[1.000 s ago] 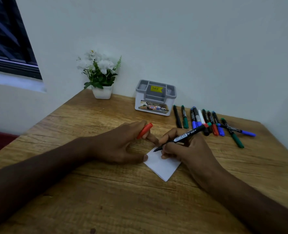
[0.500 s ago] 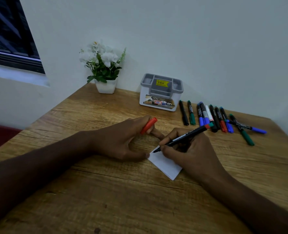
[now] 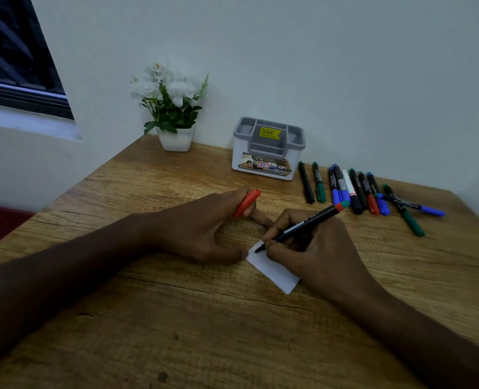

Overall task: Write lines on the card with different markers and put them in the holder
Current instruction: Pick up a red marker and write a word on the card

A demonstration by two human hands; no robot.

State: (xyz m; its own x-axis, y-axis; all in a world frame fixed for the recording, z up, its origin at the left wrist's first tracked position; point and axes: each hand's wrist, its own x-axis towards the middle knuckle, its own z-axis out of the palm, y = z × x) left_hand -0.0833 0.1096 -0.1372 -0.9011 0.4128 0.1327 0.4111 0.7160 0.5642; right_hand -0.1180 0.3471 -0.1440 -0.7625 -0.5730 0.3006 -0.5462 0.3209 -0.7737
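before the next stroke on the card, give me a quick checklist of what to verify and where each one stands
1. Marker gripped in the right hand: ok.
2. Marker uncapped, tip on the card: ok, tip sits at the card's far corner.
3. Card pinned: ok, the left hand touches its left edge with the thumb.
4. Red cap kept ready: ok, held in the left hand's fingers.
5. Ink showing on the card: cannot tell, only a faint mark by the tip.
6. Holder open for the marker: ok, its visible compartments look empty, behind the hands.
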